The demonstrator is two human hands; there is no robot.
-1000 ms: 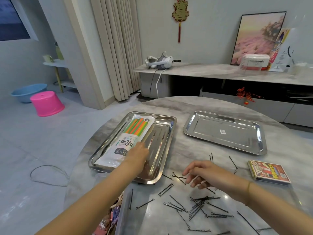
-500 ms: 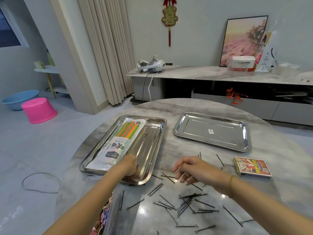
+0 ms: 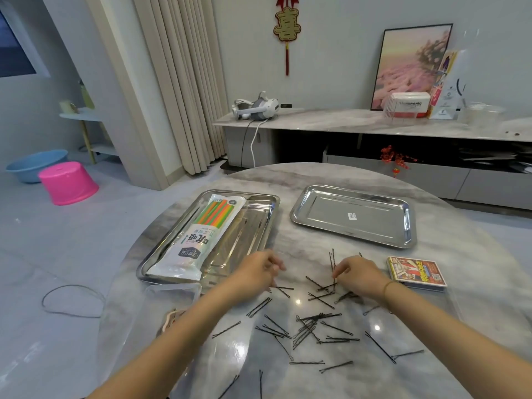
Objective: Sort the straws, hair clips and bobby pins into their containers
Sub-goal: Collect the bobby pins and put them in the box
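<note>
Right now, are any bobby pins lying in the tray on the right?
No, the right tray holds only a small white sticker; the bobby pins lie scattered on the table.

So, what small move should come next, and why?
Probably the right hand should pinch up the bobby pins nearest it, likely for the right tray: the straw pack already lies in the left tray, while pins lie loose.
</note>
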